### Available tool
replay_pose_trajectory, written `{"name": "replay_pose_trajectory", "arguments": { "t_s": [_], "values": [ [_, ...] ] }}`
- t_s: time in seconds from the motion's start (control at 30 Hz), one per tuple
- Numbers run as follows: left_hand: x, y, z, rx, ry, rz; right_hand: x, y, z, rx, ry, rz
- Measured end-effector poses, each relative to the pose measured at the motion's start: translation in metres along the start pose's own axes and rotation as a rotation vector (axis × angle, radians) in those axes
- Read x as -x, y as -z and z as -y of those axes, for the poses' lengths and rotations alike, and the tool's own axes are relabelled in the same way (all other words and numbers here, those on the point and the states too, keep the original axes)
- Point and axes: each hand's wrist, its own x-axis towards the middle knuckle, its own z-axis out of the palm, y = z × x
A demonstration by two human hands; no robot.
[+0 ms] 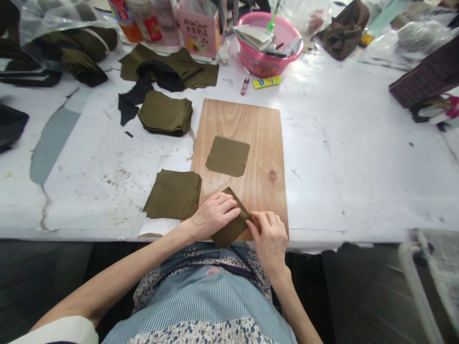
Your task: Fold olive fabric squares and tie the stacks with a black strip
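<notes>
White-covered desk (315, 157), cluttered along its far side, wooden board (265, 143) at the near edge. Right hand (270, 234): thumb and index pinching the right-hand corner of an olive fabric piece (229, 231). Left hand (215, 210): fingers close together, laid over the same piece's upper left; thumb hidden, so can't tell if it pinches too. Piece lies on the board's near end, near tip at the desk edge.

Step in hand looks like turning or lining up an edge; the fold itself is too small to confirm. Next move probably calls for the left hand pinning the cloth while the right works along that edge.

Clock directions from the held piece. 12: second olive piece (227, 156), flat on the board, apart. Between 9 and 10: near stack (172, 193) of similar pieces. 11: far stack (165, 112).

Containers: pink basin (265, 67), between 12 and 1, holding a whitish packet (253, 37), a green-handled item (271, 23) and dark small tools. Between 10 and 11: clear plastic bag (68, 14), olive cloth (79, 52) spilling out. Just before 12: pink box (199, 31), contents unclear.
</notes>
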Motion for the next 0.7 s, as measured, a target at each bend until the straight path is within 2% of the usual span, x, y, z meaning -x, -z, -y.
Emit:
{"name": "replay_pose_trajectory", "arguments": {
  "t_s": [0.1,0.37,0.57,0.7],
  "values": [
    [0.002,0.001,-0.001,0.019,0.046,-0.003,-0.006,0.0,0.004,0.031,-0.043,0.029],
    [0.003,0.002,-0.003,0.052,0.13,-0.043,-0.018,0.006,0.005,-0.063,-0.137,0.16],
    [0.003,0.002,-0.002,0.084,0.147,-0.046,-0.017,0.003,0.009,0.01,-0.066,0.104],
    [0.005,0.002,-0.003,0.095,0.162,-0.059,-0.014,0.001,0.008,-0.023,-0.052,0.085]
  ]
}}
